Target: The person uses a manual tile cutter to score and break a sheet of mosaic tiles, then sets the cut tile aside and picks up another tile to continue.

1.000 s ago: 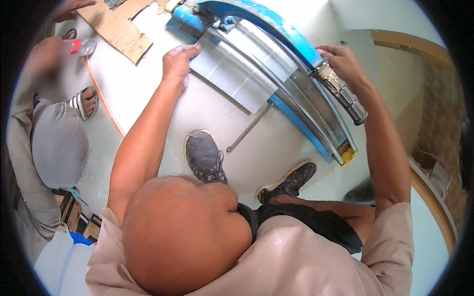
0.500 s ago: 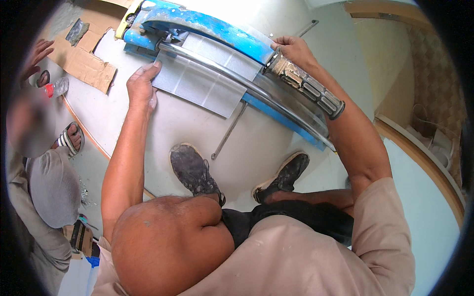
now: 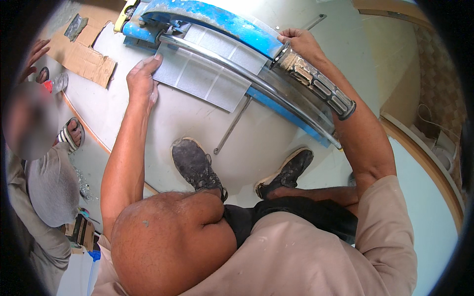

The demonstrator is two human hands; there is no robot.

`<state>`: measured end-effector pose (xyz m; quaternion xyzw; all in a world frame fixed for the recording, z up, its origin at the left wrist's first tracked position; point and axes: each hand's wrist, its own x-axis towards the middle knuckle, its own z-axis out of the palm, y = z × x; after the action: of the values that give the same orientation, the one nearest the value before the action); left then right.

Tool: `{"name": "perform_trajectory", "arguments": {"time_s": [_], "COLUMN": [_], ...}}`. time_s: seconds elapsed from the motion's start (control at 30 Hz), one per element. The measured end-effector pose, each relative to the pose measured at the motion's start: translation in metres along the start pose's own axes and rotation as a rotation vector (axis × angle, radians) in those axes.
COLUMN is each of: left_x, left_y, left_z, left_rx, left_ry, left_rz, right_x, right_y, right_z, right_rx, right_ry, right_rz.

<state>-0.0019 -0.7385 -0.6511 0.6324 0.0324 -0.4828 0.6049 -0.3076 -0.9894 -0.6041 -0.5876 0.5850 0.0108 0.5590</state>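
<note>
A grey tile (image 3: pixel 219 93) with pale grid lines lies across a blue tile cutter (image 3: pixel 219 25), under its metal rail (image 3: pixel 237 69). My left hand (image 3: pixel 143 81) grips the tile's near left edge, thumb on top and fingers underneath. At the far right corner of the tile, beyond the blue arm, my right hand (image 3: pixel 305 47) is closed with its fingertips on the edge; the cutter hides part of the contact. The cutter's worn black handle (image 3: pixel 316 85) slants over my right forearm, and neither hand is on it.
Torn cardboard (image 3: pixel 91 64) lies at the far left. Another person sits at the left, one hand (image 3: pixel 37 54) raised, near a clear plastic bottle (image 3: pixel 60 82). A thin metal support bar (image 3: pixel 232 127) sticks out toward my shoes (image 3: pixel 195 163). Wooden trim (image 3: pixel 424 158) curves along the right.
The view has shifted slightly, moving the cutter and tile a little right and up in the picture. Both hands keep their places at the tile.
</note>
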Motion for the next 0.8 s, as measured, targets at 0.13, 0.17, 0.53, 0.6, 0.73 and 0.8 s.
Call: {"name": "perform_trajectory", "arguments": {"time_s": [0.13, 0.17, 0.53, 0.6, 0.73, 0.8], "left_x": [0.001, 0.001, 0.000, -0.005, -0.024, -0.025], "left_y": [-0.002, -0.002, -0.009, -0.009, -0.021, -0.021], "left_z": [0.001, 0.001, -0.003, -0.004, 0.000, 0.004], "left_rx": [-0.015, -0.015, -0.012, -0.138, -0.151, -0.193], "left_ry": [0.013, 0.015, -0.028, -0.034, -0.036, -0.002], "left_rz": [0.003, 0.002, 0.032, -0.021, -0.093, -0.096], "right_x": [-0.001, -0.001, 0.011, 0.015, 0.021, 0.019], "right_y": [0.001, 0.002, 0.016, 0.017, 0.019, 0.020], "right_z": [0.001, 0.001, -0.009, -0.012, -0.013, -0.011], "right_rx": [0.018, 0.030, -0.088, -0.129, -0.145, -0.148], "right_ry": [0.009, 0.011, -0.009, -0.019, -0.039, -0.017], "right_rz": [-0.020, -0.031, -0.133, -0.121, -0.129, -0.147]}}
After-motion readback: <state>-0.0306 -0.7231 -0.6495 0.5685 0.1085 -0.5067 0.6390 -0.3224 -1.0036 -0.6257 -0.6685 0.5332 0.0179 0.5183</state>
